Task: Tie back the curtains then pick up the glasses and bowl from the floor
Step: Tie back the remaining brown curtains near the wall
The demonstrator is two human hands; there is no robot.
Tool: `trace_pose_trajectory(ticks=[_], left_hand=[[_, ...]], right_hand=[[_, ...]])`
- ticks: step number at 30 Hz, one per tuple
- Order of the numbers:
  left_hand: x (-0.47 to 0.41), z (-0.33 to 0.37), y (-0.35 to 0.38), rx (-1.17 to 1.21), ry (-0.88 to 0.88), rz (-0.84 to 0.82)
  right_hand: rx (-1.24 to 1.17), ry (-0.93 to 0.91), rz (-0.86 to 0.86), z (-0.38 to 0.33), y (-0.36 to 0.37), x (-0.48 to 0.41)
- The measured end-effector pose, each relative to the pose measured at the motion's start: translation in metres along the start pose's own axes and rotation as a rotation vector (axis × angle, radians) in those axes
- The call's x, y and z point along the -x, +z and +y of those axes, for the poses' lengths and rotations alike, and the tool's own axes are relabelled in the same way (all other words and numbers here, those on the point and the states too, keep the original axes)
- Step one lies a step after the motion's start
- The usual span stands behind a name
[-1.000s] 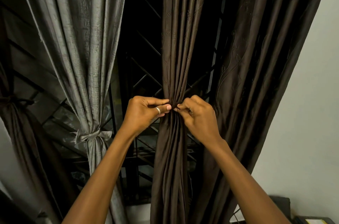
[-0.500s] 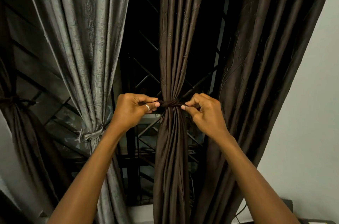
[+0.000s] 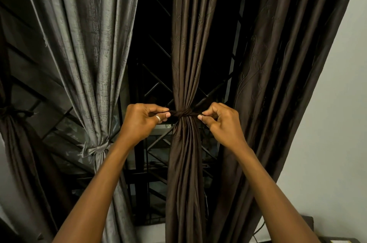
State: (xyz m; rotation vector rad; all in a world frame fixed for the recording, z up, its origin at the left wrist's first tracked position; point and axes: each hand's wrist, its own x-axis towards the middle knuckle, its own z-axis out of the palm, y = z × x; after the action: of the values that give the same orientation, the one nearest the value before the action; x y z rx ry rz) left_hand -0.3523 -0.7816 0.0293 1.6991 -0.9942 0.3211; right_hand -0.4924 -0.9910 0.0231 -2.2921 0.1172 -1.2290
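The left hand (image 3: 142, 123) and right hand (image 3: 222, 123) each pinch an end of the tie (image 3: 172, 112) on the brown curtain (image 3: 184, 163). Pulling away from the knot (image 3: 183, 112) should make it tight.

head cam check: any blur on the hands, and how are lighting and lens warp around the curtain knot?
Head view: left hand and right hand sharp, no motion blur; the tie they pinch is low-contrast against the brown curtain; window behind near black; grey curtain has soft sheen, no blown glare; wide-angle warp fans the curtains outward.
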Motion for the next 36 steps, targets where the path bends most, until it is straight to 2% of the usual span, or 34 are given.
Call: trace_pose_trajectory(ticks=[7, 14, 21, 27, 31, 36], left_hand=[[0.001, -0.002, 0.005, 0.002, 0.040, 0.021], [0.001, -0.004, 0.010, 0.014, -0.005, 0.065], [0.009, -0.013, 0.018, 0.086, -0.083, -0.004], [0.015, -0.018, 0.034, 0.142, -0.121, -0.079], [0.020, -0.018, 0.054, 0.163, -0.125, -0.117], [0.033, -0.021, 0.080, 0.184, -0.153, -0.181]], right_hand=[[0.001, 0.043, -0.010, -0.006, 0.006, 0.000], [-0.017, 0.096, -0.007, -0.004, 0.014, 0.005], [-0.066, 0.297, -0.036, 0.008, 0.017, 0.016], [-0.037, 0.388, 0.014, 0.009, 0.009, 0.030], [0.047, 0.409, 0.122, 0.013, -0.004, 0.045], [0.187, 0.443, 0.413, 0.024, -0.031, 0.058]])
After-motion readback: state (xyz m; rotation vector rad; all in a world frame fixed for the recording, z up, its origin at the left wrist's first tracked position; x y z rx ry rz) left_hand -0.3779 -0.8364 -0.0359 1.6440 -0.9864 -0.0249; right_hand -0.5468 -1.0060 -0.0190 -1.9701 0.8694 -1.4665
